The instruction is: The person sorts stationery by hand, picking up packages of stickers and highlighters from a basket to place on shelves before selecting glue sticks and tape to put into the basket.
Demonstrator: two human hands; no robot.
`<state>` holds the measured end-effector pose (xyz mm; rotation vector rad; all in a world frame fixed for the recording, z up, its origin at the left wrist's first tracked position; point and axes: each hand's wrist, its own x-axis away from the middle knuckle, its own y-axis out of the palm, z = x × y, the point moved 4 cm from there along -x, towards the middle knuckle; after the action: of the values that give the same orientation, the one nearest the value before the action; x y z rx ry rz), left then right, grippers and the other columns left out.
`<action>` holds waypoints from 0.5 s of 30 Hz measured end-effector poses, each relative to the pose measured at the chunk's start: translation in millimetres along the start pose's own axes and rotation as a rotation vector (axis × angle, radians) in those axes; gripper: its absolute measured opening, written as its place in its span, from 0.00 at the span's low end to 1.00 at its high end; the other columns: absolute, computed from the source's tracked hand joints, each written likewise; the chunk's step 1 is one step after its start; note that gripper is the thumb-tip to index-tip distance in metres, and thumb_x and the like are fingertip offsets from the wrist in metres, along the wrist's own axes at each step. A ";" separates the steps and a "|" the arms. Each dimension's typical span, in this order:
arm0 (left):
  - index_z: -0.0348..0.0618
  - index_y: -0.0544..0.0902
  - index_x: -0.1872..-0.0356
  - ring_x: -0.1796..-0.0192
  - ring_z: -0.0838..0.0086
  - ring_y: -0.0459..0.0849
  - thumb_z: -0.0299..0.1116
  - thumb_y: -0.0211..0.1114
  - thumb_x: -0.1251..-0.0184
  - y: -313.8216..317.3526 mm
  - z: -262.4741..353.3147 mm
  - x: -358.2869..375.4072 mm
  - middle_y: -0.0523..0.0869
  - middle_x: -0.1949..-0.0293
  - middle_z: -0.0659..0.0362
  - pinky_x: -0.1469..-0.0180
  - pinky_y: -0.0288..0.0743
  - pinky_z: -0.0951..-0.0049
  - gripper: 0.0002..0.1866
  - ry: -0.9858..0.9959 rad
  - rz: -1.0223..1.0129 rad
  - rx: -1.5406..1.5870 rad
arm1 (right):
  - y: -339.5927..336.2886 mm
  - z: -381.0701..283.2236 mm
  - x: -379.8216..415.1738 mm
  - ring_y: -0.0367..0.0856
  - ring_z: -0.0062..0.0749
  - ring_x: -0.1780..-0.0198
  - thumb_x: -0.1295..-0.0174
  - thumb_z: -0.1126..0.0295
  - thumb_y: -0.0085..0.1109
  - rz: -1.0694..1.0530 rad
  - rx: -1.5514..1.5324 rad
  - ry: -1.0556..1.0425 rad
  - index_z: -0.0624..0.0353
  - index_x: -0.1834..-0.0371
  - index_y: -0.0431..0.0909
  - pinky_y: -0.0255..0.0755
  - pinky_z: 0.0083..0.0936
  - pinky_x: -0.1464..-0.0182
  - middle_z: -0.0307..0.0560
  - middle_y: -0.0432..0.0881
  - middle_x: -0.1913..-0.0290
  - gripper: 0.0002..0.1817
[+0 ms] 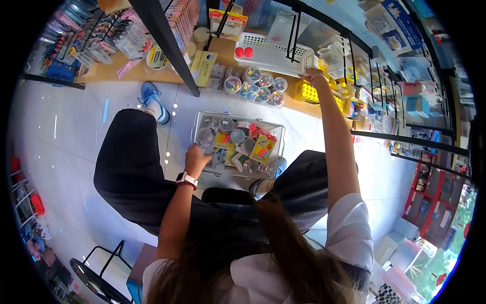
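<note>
My left hand (pixel 196 159) is at the left front side of a wire basket (pixel 280 144) on the floor, fingers bent over something I cannot make out beside a clear round tub (pixel 205 136). The basket holds several tubs and yellow-and-red packets (pixel 263 148). My right hand (pixel 312 74) reaches to the right end of a white perforated tray (pixel 276 57) on the low shelf, its fingertips at the tray's corner and partly hidden. Two red round items (pixel 244 52) lie in the tray's left part. Just below my right hand are yellow items (pixel 308 92).
Clear tubs with colourful contents (pixel 248 91) line the shelf edge left of my right hand. A black shelf post (pixel 169 48) stands at the left. Hooks with hanging packets cover the racks on both sides. My knees and shoes flank the basket; a stool stands at the lower left.
</note>
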<state>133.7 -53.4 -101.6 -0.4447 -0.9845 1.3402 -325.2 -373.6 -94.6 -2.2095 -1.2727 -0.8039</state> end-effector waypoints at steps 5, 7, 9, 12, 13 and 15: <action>0.27 0.75 0.70 0.65 0.49 0.81 0.41 0.74 0.67 -3.5 0.8 7.8 0.81 0.71 0.39 0.62 0.76 0.59 0.27 0.022 0.036 -0.033 | -13.1 -0.3 19.1 0.82 0.50 0.65 0.42 0.78 0.51 0.053 0.059 -0.035 0.70 0.48 0.62 0.84 0.27 0.71 0.61 0.73 0.53 0.19; 0.28 0.75 0.71 0.65 0.48 0.81 0.41 0.74 0.67 -5.8 3.0 10.3 0.81 0.71 0.40 0.62 0.76 0.59 0.27 0.033 0.045 -0.035 | -15.5 1.6 24.8 0.81 0.49 0.64 0.42 0.78 0.50 0.085 0.030 -0.046 0.69 0.47 0.62 0.84 0.28 0.71 0.61 0.72 0.52 0.19; 0.28 0.75 0.71 0.65 0.49 0.81 0.41 0.74 0.67 -6.4 2.7 11.4 0.81 0.71 0.40 0.62 0.76 0.59 0.27 0.011 0.033 -0.014 | -15.5 3.9 29.4 0.80 0.49 0.63 0.42 0.78 0.49 0.142 -0.026 -0.058 0.69 0.47 0.62 0.84 0.31 0.70 0.61 0.71 0.50 0.19; 0.28 0.75 0.70 0.65 0.49 0.81 0.40 0.74 0.66 -6.8 1.8 13.4 0.81 0.71 0.39 0.62 0.76 0.59 0.27 0.007 0.047 -0.032 | -16.2 15.4 18.5 0.79 0.47 0.59 0.41 0.77 0.47 0.191 -0.085 -0.062 0.67 0.47 0.63 0.83 0.33 0.67 0.59 0.69 0.48 0.18; 0.28 0.75 0.70 0.65 0.49 0.81 0.40 0.74 0.66 -7.0 0.7 14.3 0.81 0.71 0.39 0.62 0.76 0.59 0.27 0.002 0.045 -0.037 | -13.7 20.7 6.6 0.78 0.47 0.58 0.41 0.75 0.46 0.164 -0.041 -0.072 0.67 0.46 0.63 0.83 0.33 0.66 0.58 0.69 0.48 0.18; 0.27 0.75 0.70 0.66 0.49 0.81 0.40 0.74 0.66 -6.3 -1.4 13.9 0.81 0.71 0.39 0.62 0.77 0.60 0.26 -0.049 0.021 -0.003 | -4.5 31.7 -27.9 0.77 0.45 0.55 0.40 0.72 0.45 0.116 0.109 -0.104 0.65 0.46 0.64 0.82 0.33 0.64 0.55 0.70 0.47 0.18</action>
<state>137.6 -41.4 -92.9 -0.4275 -1.0251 1.3737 -332.2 -368.2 -136.2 -2.2388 -1.1933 -0.5688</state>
